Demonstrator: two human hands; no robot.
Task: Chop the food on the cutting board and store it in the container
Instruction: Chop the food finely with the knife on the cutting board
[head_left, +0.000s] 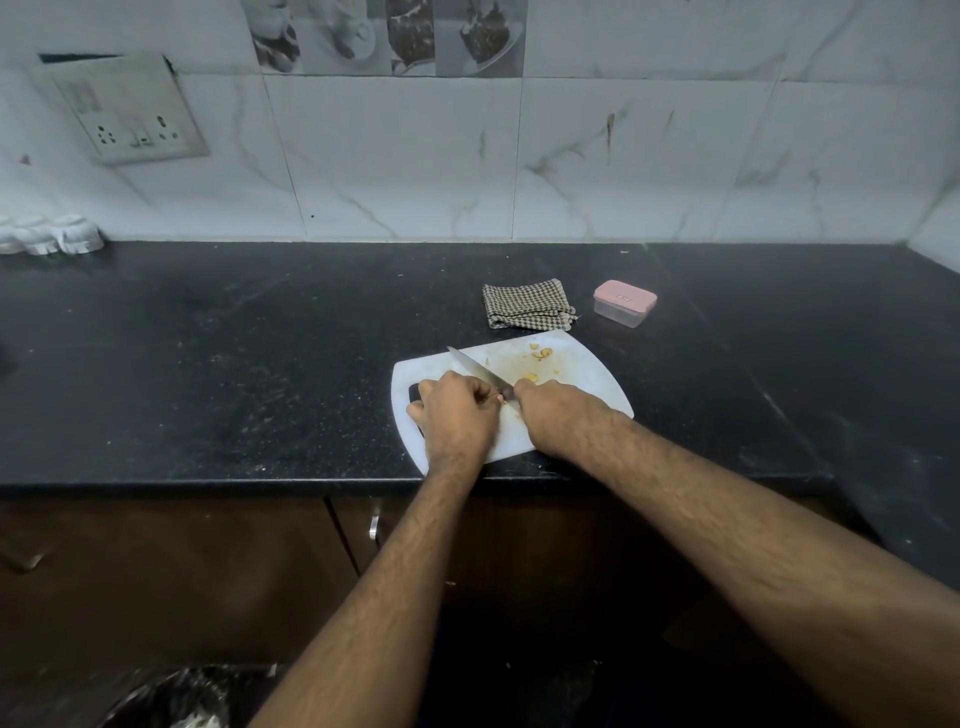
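The right hand (545, 415) is closed around the handle of a knife (480, 373), whose blade runs up and to the left across the board. The left hand (454, 415) has its fingers curled and pinched together beside the blade, apparently steadying a small piece of food; the piece itself is too hidden under the fingers to make out.

The black counter (260, 353) carries everything. On it, near the front edge, lies the white cutting board (587, 374), under both hands. Just beyond the board's far edge sits a folded checked cloth (524, 305), and to its right, a little apart from the board, stands the container (625, 304), clear with a pink lid.

Smallest are the yellow food pieces (541, 353), lying loose toward the far right of the board, with another yellow bit just beside the right hand's knuckles.

By the look of it, the chopping is well under way but not finished: some pieces are cut, and the knife is set for another stroke. The storing step has not begun. The lid is on the container, and no food can be seen inside it, so opening it, moving the pieces over and closing it all remain.
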